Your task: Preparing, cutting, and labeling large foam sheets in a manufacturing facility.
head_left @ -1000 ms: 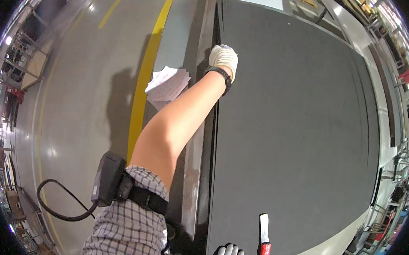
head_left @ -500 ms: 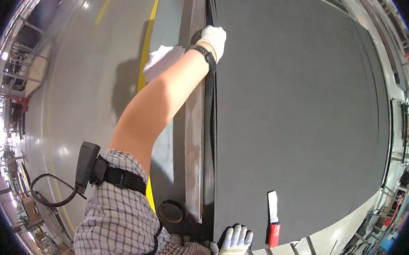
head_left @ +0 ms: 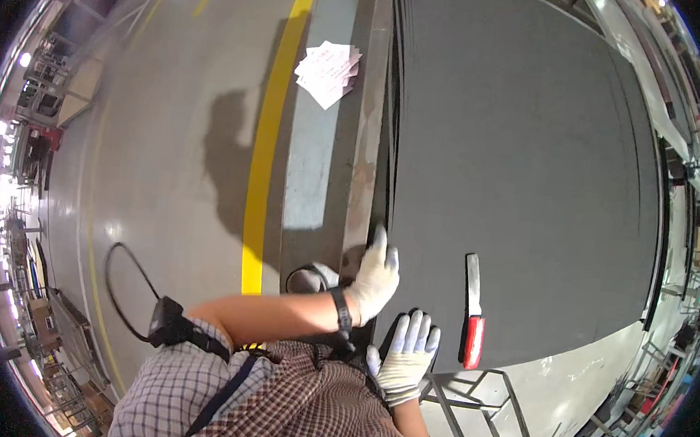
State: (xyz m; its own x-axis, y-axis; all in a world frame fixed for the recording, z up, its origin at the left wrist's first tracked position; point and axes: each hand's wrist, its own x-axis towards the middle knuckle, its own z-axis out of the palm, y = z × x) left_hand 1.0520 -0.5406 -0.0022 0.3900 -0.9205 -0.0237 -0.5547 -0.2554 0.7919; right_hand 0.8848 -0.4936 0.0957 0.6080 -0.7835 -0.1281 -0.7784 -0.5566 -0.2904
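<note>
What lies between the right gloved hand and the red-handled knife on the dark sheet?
In the head view, nothing lies between the right hand and the red-handled knife: only bare surface of the dark sheet shows there.

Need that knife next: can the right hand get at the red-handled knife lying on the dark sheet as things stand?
Probably yes. The right hand lies flat and empty on the large dark grey sheet, with the red-handled knife just beside it on bare sheet. Nothing lies between them; the left hand is off at the sheet's edge.
</note>
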